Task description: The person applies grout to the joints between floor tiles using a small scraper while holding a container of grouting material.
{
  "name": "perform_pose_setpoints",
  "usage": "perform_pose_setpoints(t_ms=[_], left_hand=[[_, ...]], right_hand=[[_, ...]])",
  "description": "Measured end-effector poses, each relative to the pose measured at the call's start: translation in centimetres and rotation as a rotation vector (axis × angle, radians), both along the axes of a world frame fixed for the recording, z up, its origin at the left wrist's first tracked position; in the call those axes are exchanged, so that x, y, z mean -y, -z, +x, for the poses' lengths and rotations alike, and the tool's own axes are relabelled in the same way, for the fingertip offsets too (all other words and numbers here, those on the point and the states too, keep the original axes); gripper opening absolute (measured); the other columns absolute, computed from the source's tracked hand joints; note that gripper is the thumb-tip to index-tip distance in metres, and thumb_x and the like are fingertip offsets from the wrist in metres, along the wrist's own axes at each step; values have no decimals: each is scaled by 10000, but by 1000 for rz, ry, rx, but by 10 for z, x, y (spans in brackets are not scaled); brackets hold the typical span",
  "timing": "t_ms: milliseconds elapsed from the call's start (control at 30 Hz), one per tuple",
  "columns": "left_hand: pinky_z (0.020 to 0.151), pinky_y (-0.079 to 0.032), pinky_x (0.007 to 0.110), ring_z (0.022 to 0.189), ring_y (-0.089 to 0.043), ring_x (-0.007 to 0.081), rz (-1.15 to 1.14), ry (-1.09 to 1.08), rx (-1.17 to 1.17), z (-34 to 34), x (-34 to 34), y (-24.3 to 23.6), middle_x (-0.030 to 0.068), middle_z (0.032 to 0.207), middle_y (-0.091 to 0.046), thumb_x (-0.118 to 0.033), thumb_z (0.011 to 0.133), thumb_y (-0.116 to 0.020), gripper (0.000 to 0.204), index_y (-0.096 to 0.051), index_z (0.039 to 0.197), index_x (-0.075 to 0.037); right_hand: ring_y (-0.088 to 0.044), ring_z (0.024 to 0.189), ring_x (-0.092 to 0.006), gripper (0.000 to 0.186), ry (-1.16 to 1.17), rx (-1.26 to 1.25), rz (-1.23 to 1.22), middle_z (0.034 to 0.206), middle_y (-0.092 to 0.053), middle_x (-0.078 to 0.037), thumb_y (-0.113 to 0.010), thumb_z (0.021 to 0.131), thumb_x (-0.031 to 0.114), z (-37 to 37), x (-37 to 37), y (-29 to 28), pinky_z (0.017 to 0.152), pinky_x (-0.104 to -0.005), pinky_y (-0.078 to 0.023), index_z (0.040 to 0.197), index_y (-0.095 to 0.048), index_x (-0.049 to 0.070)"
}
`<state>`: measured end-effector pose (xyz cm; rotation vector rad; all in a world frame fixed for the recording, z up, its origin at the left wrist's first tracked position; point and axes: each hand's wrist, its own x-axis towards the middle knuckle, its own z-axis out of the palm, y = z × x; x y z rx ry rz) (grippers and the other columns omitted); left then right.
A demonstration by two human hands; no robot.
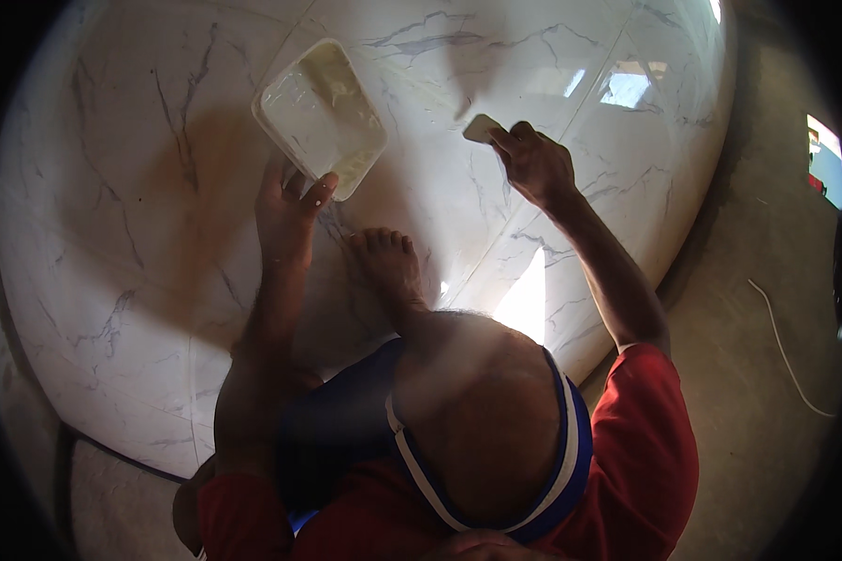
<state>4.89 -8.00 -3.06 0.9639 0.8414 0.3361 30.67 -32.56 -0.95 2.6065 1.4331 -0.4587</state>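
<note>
My left hand (288, 213) grips the near edge of a white rectangular plastic tub (333, 67), its thumb over the rim and its other fingers partly hidden under it. Pale, wet-looking material (307, 126) lies in the tub and smears its walls. To the right, my right hand (536, 168) pinches a small flat pale scraper-like piece (480, 128) with rounded corners. That piece is close to the marble-patterned tile floor (440, 84); whether it touches the floor I cannot tell.
My bare foot (390, 266) rests on the tiles, near the tub, and my bent knee (486, 411) is close below. Thin joint lines cross the tiles. Off the tiles' right edge lies a rough grey floor (720, 393) with a thin white cable (778, 348) on it.
</note>
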Motion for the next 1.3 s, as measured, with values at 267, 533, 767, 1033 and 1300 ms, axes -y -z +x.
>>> perform_pose_setpoints(t_ms=[267,533,767,1033,1300], left_hand=[[825,-482,265,1085,-560,110,-11,7,8,4,2,0,31,1283,-566,-59,832,-813,791,-443,1530,-12],[782,-475,258,1051,-555,96,-10,-4,38,4,4,1,17,1259,-575,-39,834,-801,775,-453,1526,-22],[996,-534,343,1301,-539,215,-63,-5,-14,4,2,-1,117,1414,-552,30,826,-805,760,-436,1490,30],[733,-444,246,964,-534,77,12,-51,-1,10,4,-5,-6,1190,-579,-77,821,-821,761,-483,1503,-46],[747,-451,261,984,-541,84,-6,-44,-26,1,3,-6,9,1229,-567,-113,825,-831,785,-475,1521,-53]], right_hand=[[-714,664,-309,128,-100,67,49,921,-642,-123,-606,994,229,-8,-74,37,552,-438,-590,1042,-672,130],[-720,745,-308,152,-74,77,-147,909,-621,-104,-624,1001,226,12,38,5,596,-430,-595,1138,-677,186],[-700,739,-297,243,-34,30,240,930,-622,-90,-677,977,232,4,-29,23,592,-422,-590,1217,-655,198],[-706,833,-304,207,-4,-33,274,991,-593,-104,-618,1012,224,-8,24,54,647,-429,-617,1213,-624,172],[-694,668,-295,208,-8,33,248,905,-630,-81,-676,982,262,0,-44,20,544,-422,-579,1183,-677,211]])
